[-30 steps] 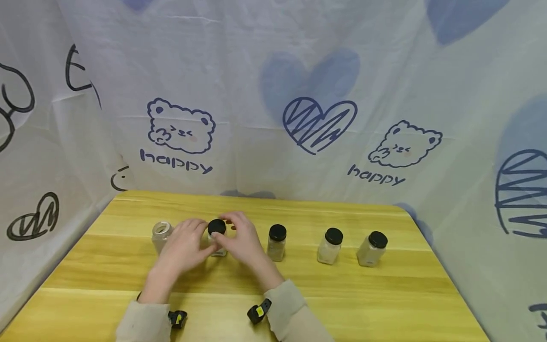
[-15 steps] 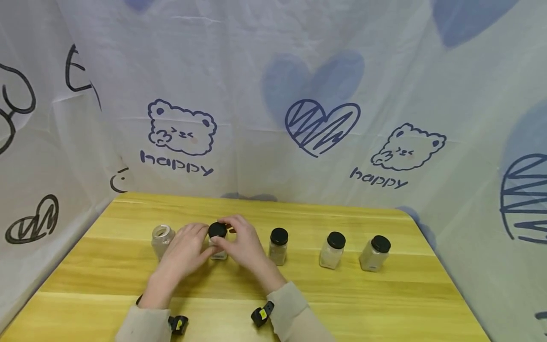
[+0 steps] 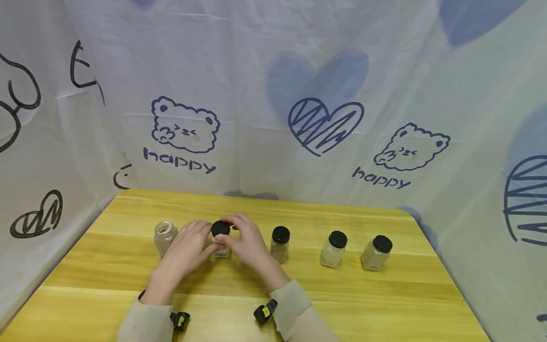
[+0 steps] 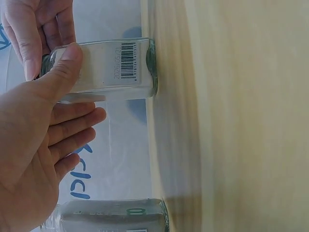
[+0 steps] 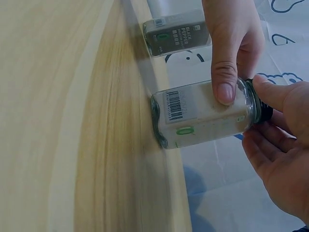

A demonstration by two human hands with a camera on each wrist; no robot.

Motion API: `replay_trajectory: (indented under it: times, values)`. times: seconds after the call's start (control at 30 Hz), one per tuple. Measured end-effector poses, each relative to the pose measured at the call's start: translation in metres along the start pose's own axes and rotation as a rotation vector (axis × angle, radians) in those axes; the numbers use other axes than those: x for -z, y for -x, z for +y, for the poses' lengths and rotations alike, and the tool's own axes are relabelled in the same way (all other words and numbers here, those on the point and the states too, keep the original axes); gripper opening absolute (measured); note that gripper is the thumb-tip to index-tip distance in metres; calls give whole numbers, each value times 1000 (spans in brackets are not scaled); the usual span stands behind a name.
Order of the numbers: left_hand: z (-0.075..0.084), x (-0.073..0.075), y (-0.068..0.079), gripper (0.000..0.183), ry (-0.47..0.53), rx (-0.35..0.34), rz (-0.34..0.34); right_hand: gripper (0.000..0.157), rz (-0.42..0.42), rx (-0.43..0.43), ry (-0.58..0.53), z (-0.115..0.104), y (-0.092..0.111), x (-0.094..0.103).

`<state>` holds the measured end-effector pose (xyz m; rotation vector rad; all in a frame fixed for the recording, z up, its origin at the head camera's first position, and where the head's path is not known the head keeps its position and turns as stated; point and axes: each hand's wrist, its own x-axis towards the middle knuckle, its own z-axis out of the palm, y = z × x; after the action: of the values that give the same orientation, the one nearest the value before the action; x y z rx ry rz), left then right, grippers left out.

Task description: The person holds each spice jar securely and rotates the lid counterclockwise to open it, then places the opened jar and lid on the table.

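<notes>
A square glass spice jar (image 5: 205,118) with pale contents and a barcode label stands upright on the table. My left hand (image 3: 187,248) holds its body, with the thumb (image 4: 65,65) pressed along one face. At its top, my right hand (image 3: 248,243) pinches the black lid (image 3: 220,228) between thumb and fingers. In the right wrist view the lid sits at the jar's neck, partly covered by those fingers. Just left of my left hand is a lidless jar (image 3: 164,240); the right wrist view shows BLACK PEPPER on its label (image 5: 183,35).
To the right stand three more jars with black lids: one with darker contents (image 3: 279,244), a pale one (image 3: 333,249) and another pale one (image 3: 376,253) farthest right. The wood-grain table (image 3: 342,304) ends at a white printed cloth (image 3: 256,156) behind.
Both hands stay on the same jar, the right fingers shifting only slightly around the lid. The head view has moved a little; the other jars stand where they were.
</notes>
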<state>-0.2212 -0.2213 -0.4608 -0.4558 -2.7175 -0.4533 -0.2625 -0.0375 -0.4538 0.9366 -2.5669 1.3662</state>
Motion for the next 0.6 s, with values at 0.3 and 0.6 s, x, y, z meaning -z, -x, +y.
replay_trajectory:
  times: [0.3, 0.6]
  values:
    - [1, 1, -1, 50, 4, -7, 9, 45, -13, 5, 37, 0, 1, 3]
    - [2, 0, -1, 49, 3, 0, 0, 44, -14, 12, 56, 0, 2, 5]
